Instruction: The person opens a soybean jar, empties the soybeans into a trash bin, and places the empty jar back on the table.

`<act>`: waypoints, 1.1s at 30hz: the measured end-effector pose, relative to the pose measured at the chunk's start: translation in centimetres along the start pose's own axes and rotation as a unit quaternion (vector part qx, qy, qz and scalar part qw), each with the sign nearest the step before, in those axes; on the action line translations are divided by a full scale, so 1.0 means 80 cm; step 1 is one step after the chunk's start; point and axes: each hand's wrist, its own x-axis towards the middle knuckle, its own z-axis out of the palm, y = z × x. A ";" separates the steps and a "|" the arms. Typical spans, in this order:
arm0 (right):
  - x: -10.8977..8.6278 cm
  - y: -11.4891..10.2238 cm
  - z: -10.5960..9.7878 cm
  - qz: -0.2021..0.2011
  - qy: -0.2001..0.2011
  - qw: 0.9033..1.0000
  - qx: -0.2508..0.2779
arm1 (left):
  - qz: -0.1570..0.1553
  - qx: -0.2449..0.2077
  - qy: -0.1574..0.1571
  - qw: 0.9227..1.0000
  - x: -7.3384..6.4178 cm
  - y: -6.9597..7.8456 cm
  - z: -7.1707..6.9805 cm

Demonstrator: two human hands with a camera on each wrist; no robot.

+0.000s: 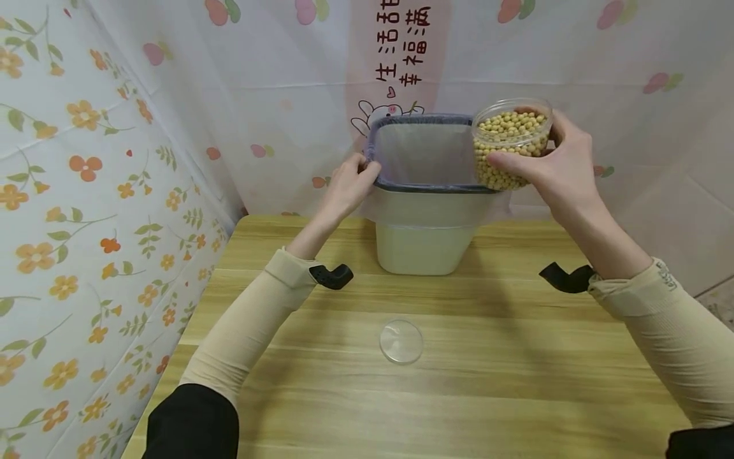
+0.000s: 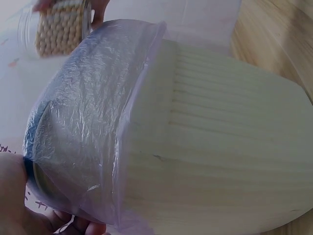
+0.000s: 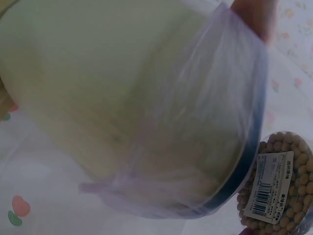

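Note:
A pale trash bin with a dark rim stands on the table, lined with a thin translucent purple bag folded over its edge. My left hand pinches the bag and rim at the bin's left side. In my right hand is a clear, lidless jar of soybeans, gripped by the thumb in front and the fingers behind. It is close to upright at the right rim, filled near its top with yellow beans. A white barcode label shows on the jar's base in the right wrist view.
A clear round lid lies flat on the wooden table in front of the bin. Patterned cloth hangs behind the bin, and a floral sheet covers the left side. A black wrist mount sticks out from each sleeve.

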 end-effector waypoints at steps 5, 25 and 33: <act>0.029 -0.001 0.005 0.008 0.001 0.996 -0.089 | -0.007 -0.005 0.001 1.000 0.002 -0.001 0.001; 0.093 0.016 0.020 -0.011 -0.079 0.939 -0.335 | -0.006 -0.033 -0.006 0.999 0.004 -0.004 0.003; 0.098 0.018 0.028 -0.067 -0.111 0.919 -0.372 | -0.003 -0.041 -0.008 0.999 0.003 -0.004 0.003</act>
